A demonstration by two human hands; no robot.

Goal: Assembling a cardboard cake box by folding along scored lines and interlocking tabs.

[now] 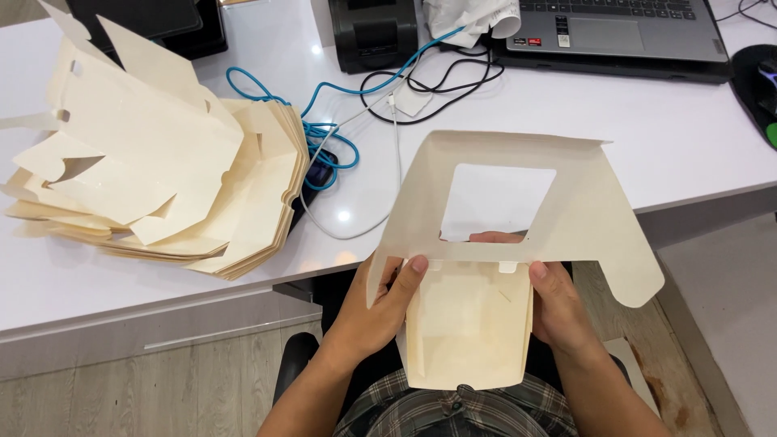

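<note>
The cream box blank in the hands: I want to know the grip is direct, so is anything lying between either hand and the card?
Nothing visible does. The left hand and right hand both grip the cream box blank directly at its fold, held up clear of the white desk.

Two hands, left [374, 311] and right [558, 307], share one cream carton blank [502, 243] with one window cut-out. One stack of flat blanks [162, 170] sits on one white desk [647, 121], too many to count. Also there: one laptop [615, 32], one small black printer [374, 32], one blue cable [324, 129], one white cable [395, 154], one black cable [437, 89], one mouse [767, 85], partly out of frame.
</note>
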